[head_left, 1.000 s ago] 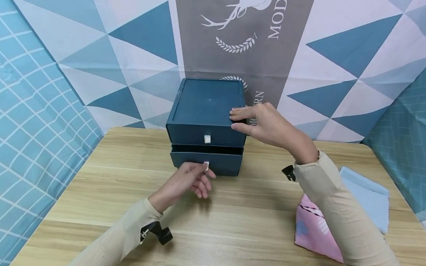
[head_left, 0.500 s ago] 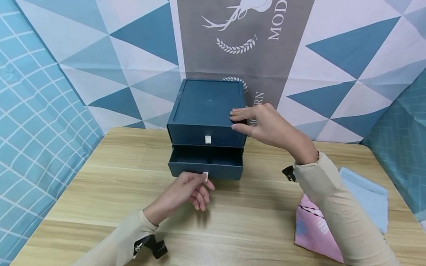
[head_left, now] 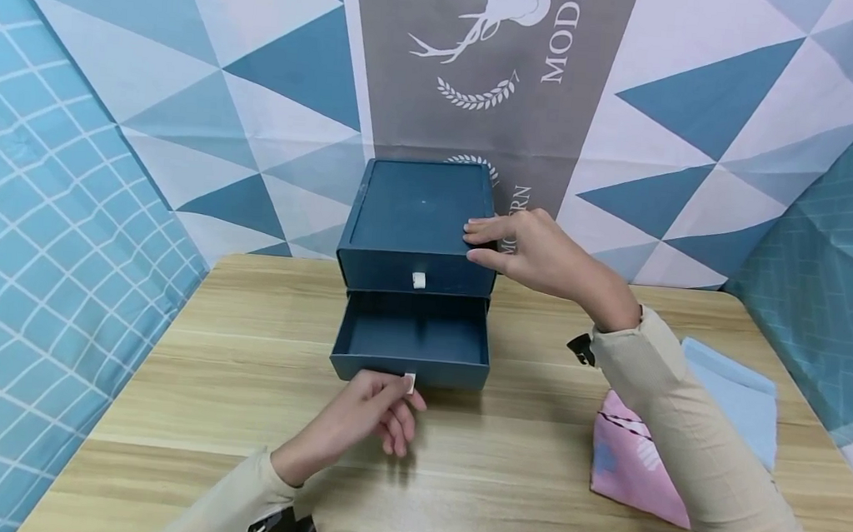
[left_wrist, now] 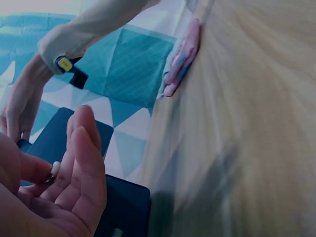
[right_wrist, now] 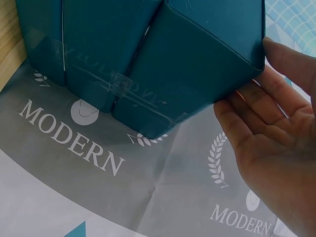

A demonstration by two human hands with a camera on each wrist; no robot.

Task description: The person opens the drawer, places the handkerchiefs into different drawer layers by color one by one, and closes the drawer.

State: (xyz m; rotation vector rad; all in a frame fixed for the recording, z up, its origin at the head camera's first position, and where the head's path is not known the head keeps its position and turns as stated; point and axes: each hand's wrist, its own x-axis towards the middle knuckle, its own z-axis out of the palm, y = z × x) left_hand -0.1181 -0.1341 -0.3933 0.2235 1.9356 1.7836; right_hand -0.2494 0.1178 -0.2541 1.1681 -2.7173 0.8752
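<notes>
Your left hand (head_left: 373,405) pinches the white pull tab (head_left: 410,383) of the pulled-out drawer (head_left: 455,376) at twelve o'clock; your right hand (head_left: 528,253), fingers loosely extended, rests on the upper three-o'clock edge of the navy drawer unit (head_left: 418,207). Near four o'clock, your right sleeve (head_left: 705,455) partly hides the pink cloth (head_left: 632,470) and light-blue cloth (head_left: 742,404).

Grey backdrop panel (head_left: 475,128) has white "MODERN" lettering (right_wrist: 71,139) on it, readable in full twice from the right wrist, only partly from the head cam.

The box (head_left: 417,215) is dark blue, its tabs (head_left: 419,280) white, the table (head_left: 500,480) wood-grained.
</notes>
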